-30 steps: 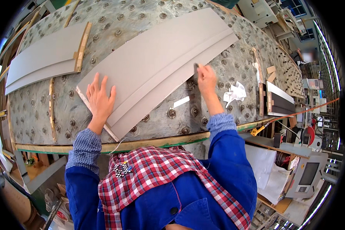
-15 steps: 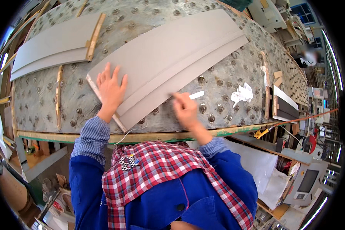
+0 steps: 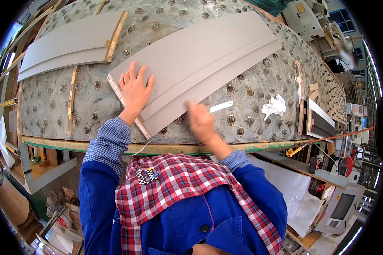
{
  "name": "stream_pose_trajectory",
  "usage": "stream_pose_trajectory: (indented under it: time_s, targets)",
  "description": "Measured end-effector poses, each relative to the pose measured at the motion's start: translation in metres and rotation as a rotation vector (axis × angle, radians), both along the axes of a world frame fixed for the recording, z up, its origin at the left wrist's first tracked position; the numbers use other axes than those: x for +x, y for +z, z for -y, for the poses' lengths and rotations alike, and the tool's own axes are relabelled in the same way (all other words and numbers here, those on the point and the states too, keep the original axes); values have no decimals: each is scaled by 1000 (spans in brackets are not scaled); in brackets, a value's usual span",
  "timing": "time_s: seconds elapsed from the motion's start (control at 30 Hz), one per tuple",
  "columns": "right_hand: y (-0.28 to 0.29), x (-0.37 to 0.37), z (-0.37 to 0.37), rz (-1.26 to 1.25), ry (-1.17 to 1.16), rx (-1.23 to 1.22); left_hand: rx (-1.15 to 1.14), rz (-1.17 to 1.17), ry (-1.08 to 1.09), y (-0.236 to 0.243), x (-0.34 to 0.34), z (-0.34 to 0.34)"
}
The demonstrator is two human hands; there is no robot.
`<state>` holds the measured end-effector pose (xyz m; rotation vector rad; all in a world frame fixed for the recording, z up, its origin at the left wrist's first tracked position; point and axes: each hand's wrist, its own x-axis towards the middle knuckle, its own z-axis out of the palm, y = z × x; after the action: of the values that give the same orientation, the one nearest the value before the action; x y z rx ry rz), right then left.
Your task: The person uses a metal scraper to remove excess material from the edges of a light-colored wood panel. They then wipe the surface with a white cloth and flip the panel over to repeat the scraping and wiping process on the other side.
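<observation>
We look down on a person in a blue jacket [image 3: 251,199] and red checked apron [image 3: 174,180] at a studded metal counter [image 3: 47,102], where a long gray board [image 3: 200,63] lies aslant before them. We see the left hand [image 3: 137,90] resting flat near the board's left end, its grip wide open, fingers spread across the face and holding nothing. The right hand [image 3: 202,121] is at the board's near edge, blurred, with fingers curled; we cannot tell how tightly that grip is closed or whether it has hold of anything. Near the right hand we find a white strip [image 3: 221,106] on the counter, and farther right a crumpled white sheet [image 3: 274,106]. To the left we note a second gray board [image 3: 72,40] with a wooden strip [image 3: 116,37] along its right end. A thin white cord [image 3: 144,148] trails over the counter's near edge.
</observation>
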<state>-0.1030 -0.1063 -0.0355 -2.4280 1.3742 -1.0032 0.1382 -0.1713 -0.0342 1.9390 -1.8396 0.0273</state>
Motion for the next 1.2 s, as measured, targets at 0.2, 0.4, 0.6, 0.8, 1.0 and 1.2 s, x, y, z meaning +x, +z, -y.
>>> stream_pose_trajectory:
  time_s: [0.2, 0.4, 0.6, 0.8, 1.0, 1.2]
  targets:
    - [8, 49, -34, 98, 370, 152, -28, -20, -21, -1, -1, 0]
    - [8, -77, 70, 25, -339, 16, 14, -56, 4, 2, -2, 1]
    - [4, -82, 72, -37, -304, 25, -39, -49, 1, -5, 1, 1]
    - [0, 59, -49, 53, 179, 123, -45, -29, 19, -3, -5, 5]
    - [3, 24, -8, 2, 160, -166, -60, -58, 15, -5, 2, 2]
    - [-10, -31, 29, 0, -286, -98, -67, -38, 20, -8, -2, 6]
